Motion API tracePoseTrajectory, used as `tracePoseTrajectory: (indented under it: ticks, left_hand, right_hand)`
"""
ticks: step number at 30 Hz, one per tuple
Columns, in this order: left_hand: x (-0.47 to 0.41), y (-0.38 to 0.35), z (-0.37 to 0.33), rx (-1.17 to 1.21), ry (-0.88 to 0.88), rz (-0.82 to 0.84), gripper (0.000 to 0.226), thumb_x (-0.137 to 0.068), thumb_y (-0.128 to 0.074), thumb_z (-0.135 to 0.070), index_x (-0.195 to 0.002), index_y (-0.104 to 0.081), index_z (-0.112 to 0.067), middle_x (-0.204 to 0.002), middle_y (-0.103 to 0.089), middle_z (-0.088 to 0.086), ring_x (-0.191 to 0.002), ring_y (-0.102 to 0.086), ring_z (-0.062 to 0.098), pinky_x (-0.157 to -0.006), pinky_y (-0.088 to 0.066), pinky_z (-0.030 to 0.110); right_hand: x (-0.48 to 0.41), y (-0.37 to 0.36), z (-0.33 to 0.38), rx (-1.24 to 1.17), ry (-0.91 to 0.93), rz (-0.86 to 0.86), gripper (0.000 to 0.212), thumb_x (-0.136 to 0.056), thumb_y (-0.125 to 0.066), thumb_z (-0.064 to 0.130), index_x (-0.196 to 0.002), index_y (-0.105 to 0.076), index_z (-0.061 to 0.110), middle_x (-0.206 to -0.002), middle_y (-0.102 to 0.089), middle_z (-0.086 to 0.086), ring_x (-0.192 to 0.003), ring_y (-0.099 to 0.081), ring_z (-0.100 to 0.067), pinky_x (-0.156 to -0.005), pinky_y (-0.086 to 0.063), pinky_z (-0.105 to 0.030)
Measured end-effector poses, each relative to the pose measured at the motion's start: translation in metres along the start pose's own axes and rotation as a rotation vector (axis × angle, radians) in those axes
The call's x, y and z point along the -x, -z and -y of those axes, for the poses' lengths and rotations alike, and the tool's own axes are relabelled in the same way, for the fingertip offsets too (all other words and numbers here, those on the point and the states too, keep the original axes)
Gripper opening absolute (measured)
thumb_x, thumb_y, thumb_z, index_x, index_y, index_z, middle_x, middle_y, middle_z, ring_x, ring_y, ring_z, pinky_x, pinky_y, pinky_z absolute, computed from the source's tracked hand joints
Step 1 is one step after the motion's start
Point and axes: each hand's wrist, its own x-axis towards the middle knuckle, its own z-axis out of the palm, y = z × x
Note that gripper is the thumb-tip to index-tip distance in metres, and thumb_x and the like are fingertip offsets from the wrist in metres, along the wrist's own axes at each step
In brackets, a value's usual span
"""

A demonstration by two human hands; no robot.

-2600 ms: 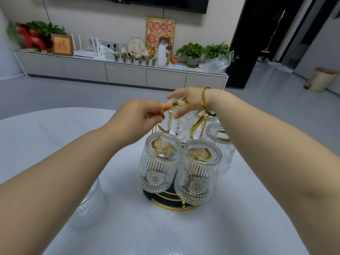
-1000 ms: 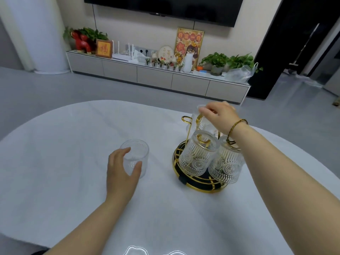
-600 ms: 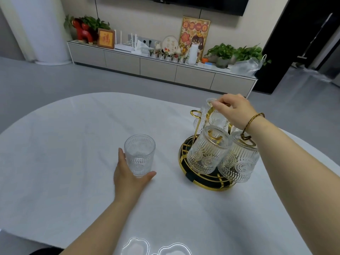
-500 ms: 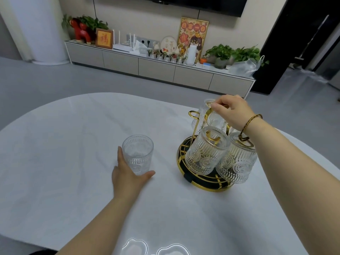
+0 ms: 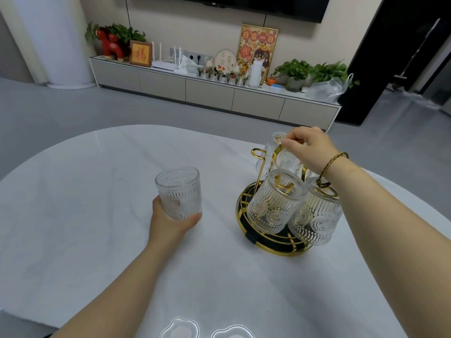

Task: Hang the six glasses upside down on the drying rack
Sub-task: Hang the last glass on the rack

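now the left hand (image 5: 170,222) is wrapped round the base of the last ribbed glass (image 5: 179,192), upright, mouth up, near the rack's left. to hang it well, tip it over mid-air and lower its mouth onto the bare gold hook (image 5: 256,152), clear of the hung glasses (image 5: 274,203). the right hand (image 5: 310,148) pinches the drying rack (image 5: 268,242) handle; a firm hold there should steady it.

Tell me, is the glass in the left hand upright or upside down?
Upright: the glass shows its open rim on top, base in the left hand.
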Motion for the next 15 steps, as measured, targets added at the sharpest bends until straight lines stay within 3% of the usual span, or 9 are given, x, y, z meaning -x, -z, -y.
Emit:
tracePoseTrajectory:
  ticks: [5,8,12,15]
  left_hand:
    - [-0.019,0.020,-0.040,-0.189,-0.149,0.184,0.073,-0.058,-0.079,-0.015,-0.118,-0.037,-0.015,-0.106,-0.049,-0.003,-0.092,-0.049,0.015,-0.069,-0.038,0.019]
    - [-0.031,0.028,-0.069,-0.424,-0.284,0.287,0.073,-0.056,-0.077,-0.015,-0.117,-0.037,-0.018,-0.105,-0.049,-0.001,-0.091,-0.050,0.018,-0.072,-0.037,0.025]
    - [-0.044,0.032,-0.108,-0.764,-0.480,0.382,0.071,-0.053,-0.076,-0.017,-0.115,-0.042,-0.019,-0.110,-0.056,0.005,-0.090,-0.049,0.021,-0.075,-0.037,0.028]
    - [-0.055,0.028,-0.138,-0.973,-0.523,0.459,0.077,-0.054,-0.076,-0.021,-0.121,-0.038,-0.020,-0.115,-0.057,0.008,-0.093,-0.050,0.024,-0.075,-0.040,0.028]
  right_hand:
    - [0.001,0.000,0.000,-0.010,0.000,-0.004,0.016,-0.084,-0.048,0.025,-0.072,-0.056,0.018,-0.068,-0.046,0.013,-0.103,-0.041,-0.027,-0.093,-0.033,-0.042]
    - [0.002,0.001,0.001,-0.039,0.008,0.003,0.016,-0.084,-0.049,0.024,-0.076,-0.060,0.017,-0.070,-0.050,0.010,-0.103,-0.042,-0.029,-0.097,-0.034,-0.047]
    - [0.004,0.003,0.001,-0.089,0.020,-0.023,0.016,-0.082,-0.052,0.023,-0.088,-0.065,0.015,-0.092,-0.061,0.000,-0.106,-0.045,-0.027,-0.101,-0.033,-0.048]
    - [0.004,0.004,-0.001,-0.120,0.027,-0.019,0.018,-0.082,-0.053,0.022,-0.094,-0.065,0.016,-0.106,-0.065,-0.006,-0.110,-0.047,-0.027,-0.102,-0.034,-0.048]
